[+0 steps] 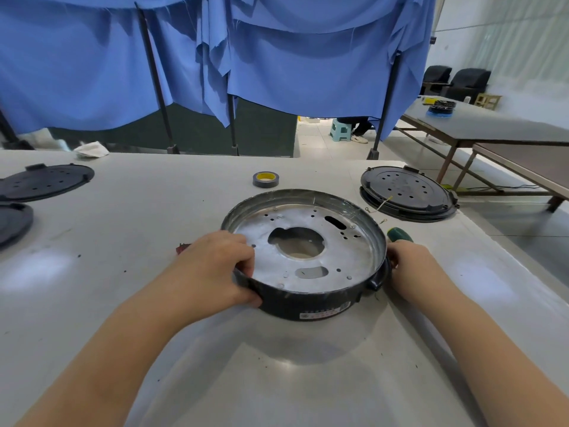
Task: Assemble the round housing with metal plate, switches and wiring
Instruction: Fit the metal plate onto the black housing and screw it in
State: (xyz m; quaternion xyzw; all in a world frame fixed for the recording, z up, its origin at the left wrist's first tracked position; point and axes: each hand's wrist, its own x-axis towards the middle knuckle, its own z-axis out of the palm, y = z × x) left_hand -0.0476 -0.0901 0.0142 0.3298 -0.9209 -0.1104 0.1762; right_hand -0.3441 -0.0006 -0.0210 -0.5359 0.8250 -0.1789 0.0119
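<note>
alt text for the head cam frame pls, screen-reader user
Both hands grip a round black housing on a white table, left hand curled over its near-left rim, right hand on its right side; a holed metal plate sits inside. Behind lie a tape roll, a black lid and a green-handled tool.

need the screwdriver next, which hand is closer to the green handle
Right. The right hand grips the housing rim just in front of the green handle; the left hand holds the opposite rim, across the housing.
</note>
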